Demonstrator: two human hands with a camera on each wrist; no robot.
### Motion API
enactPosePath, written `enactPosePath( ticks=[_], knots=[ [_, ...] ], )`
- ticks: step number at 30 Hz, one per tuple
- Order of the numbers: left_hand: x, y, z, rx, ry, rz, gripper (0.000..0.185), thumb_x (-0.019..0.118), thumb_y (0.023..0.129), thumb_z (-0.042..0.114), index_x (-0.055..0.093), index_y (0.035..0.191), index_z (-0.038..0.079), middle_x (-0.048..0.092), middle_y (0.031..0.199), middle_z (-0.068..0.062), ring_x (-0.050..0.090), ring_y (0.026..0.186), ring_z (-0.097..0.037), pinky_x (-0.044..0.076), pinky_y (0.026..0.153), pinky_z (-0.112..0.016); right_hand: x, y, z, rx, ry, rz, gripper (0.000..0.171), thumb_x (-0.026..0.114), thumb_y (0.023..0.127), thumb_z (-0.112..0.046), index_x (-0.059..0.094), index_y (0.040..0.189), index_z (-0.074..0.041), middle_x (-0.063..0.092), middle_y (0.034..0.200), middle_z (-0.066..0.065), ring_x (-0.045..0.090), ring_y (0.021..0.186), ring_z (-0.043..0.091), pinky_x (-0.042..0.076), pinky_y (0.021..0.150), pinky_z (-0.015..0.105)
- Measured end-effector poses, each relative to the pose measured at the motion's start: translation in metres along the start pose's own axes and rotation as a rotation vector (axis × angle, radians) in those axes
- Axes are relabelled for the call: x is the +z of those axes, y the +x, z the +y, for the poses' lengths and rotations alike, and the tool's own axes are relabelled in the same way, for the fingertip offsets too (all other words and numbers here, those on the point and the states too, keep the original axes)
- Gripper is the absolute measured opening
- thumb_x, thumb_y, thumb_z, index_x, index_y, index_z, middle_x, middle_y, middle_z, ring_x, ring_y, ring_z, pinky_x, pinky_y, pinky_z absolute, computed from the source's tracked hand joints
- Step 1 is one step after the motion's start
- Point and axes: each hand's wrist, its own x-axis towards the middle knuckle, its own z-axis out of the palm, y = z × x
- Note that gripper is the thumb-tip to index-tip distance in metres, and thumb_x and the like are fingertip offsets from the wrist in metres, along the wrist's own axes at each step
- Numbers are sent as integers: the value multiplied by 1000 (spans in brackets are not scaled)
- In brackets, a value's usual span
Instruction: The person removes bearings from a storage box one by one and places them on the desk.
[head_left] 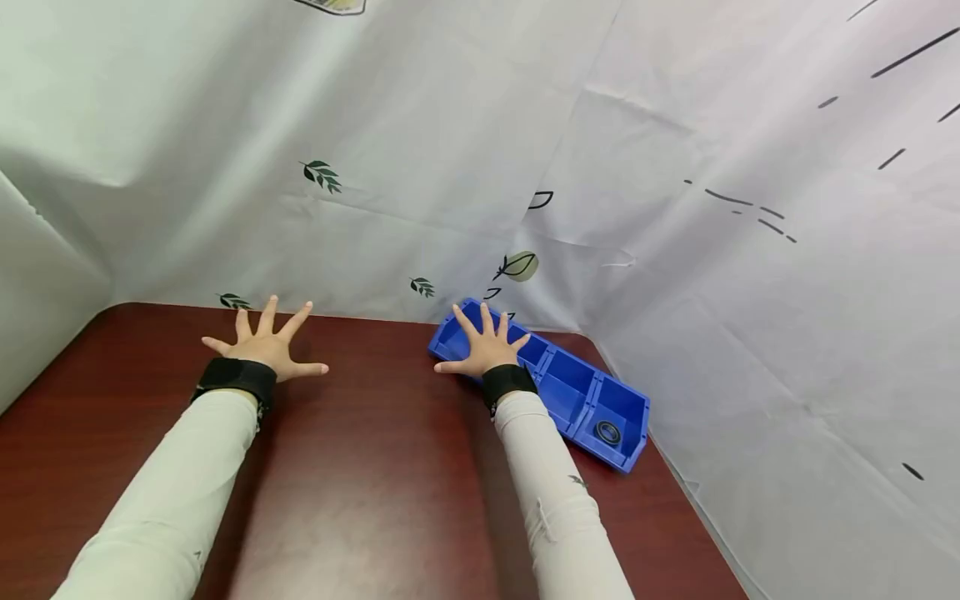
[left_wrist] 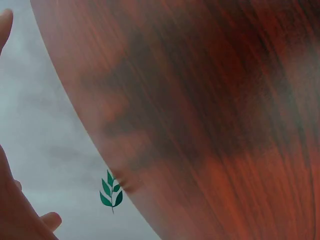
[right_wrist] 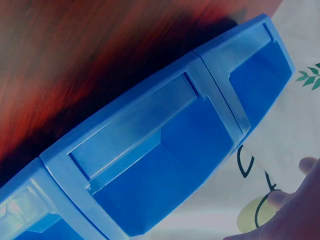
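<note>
Here, both hands flat, fingers spread wide, holding nothing. Left hand (head_left: 266,346) near tabletop (head_left: 360,467) back edge. Right hand (head_left: 486,348) over far end of blue tray (head_left: 570,392), right back corner. Tray runs long toward right edge. Small ring (head_left: 607,432) in near box.

Blue row of open bins (head_left: 592,400) at the table's far right corner, ring (head_left: 607,431) in nearest bin
</note>
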Motion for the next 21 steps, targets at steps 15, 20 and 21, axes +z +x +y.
enactPosePath(
  ticks=[15,20,21],
  knots=[
    [40,-45,-8,-154,-96,-275,135,68,59,90,15,161,18,-8,160,-34,-20,132,-73,4,76,-96,18,-47,44,-53,121,103,73,53,96,-64,24,159,-41,13,168,6,7,151,46,14,105,82],
    [34,-48,-11,-167,-62,-301,137,68,56,91,19,160,17,-8,160,-34,-21,131,-73,5,75,-96,21,-64,82,27,220,219,64,65,96,-40,42,153,-23,18,164,17,13,149,49,26,103,78],
    [33,-48,-12,-165,-59,-305,137,68,56,91,18,160,17,-8,160,-34,-21,131,-73,6,74,-96,21,-68,90,42,233,241,62,65,96,-37,45,151,-20,19,164,19,14,148,49,28,103,77]
  ],
)
